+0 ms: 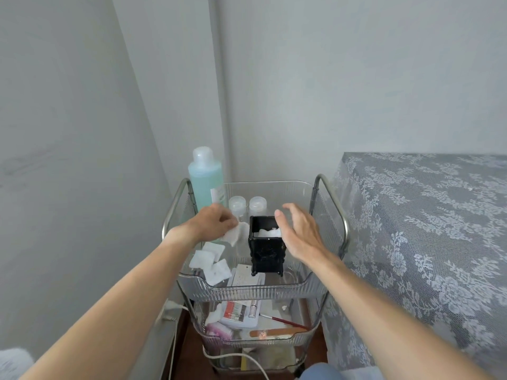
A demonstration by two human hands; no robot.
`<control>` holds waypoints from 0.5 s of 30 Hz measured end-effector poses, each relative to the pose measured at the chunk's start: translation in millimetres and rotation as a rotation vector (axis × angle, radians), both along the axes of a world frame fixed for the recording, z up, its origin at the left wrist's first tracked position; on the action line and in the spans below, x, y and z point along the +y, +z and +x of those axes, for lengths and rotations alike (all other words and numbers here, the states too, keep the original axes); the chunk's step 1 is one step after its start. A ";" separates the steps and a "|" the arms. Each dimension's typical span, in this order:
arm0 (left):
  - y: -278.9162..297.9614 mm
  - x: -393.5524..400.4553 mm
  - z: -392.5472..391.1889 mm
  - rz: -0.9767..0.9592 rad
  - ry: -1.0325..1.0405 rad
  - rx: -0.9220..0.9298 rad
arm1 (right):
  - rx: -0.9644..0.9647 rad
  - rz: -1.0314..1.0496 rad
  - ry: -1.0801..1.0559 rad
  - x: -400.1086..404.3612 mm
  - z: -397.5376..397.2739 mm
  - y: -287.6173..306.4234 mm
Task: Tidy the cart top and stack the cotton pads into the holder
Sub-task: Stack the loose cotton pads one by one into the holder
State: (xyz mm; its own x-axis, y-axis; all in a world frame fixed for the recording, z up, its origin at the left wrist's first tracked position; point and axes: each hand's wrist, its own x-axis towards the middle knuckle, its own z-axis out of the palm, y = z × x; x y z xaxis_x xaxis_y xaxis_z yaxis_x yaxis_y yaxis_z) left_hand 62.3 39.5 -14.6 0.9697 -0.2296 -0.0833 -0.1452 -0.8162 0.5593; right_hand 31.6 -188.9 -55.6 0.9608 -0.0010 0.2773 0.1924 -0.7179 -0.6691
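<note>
Both bare forearms reach forward from the lower corners and converge toward the middle. The left hand (212,222) is turned palm down, its fingers curled and pinched together at the tips (the thumb is hidden beneath them). The right hand (299,231) is spread loosely, palm facing left, thumb pointing up and the fingers gently bent, gripping nothing.

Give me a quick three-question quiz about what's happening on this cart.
1. True or false: the left hand holds a white cotton pad.
2. Where is the tall blue-green liquid bottle on the clear plastic cart tray: A back left, B front right?
3. What already lies inside the black square holder?

Key:
1. True
2. A
3. White cotton pads; the open right hand hovers beside it.
</note>
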 end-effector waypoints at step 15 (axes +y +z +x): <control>-8.5 -0.2 -17.3 -0.105 0.183 -0.189 | -0.052 -0.130 0.070 7.2 -9.0 7.5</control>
State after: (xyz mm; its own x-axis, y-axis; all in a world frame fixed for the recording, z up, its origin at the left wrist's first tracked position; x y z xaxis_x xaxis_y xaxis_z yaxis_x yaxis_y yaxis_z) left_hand 45.0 39.3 -23.1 0.9919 -0.0476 0.1177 -0.1108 -0.7772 0.6194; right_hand 22.5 -181.7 -48.1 0.9416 0.1051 0.3199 0.2772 -0.7814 -0.5591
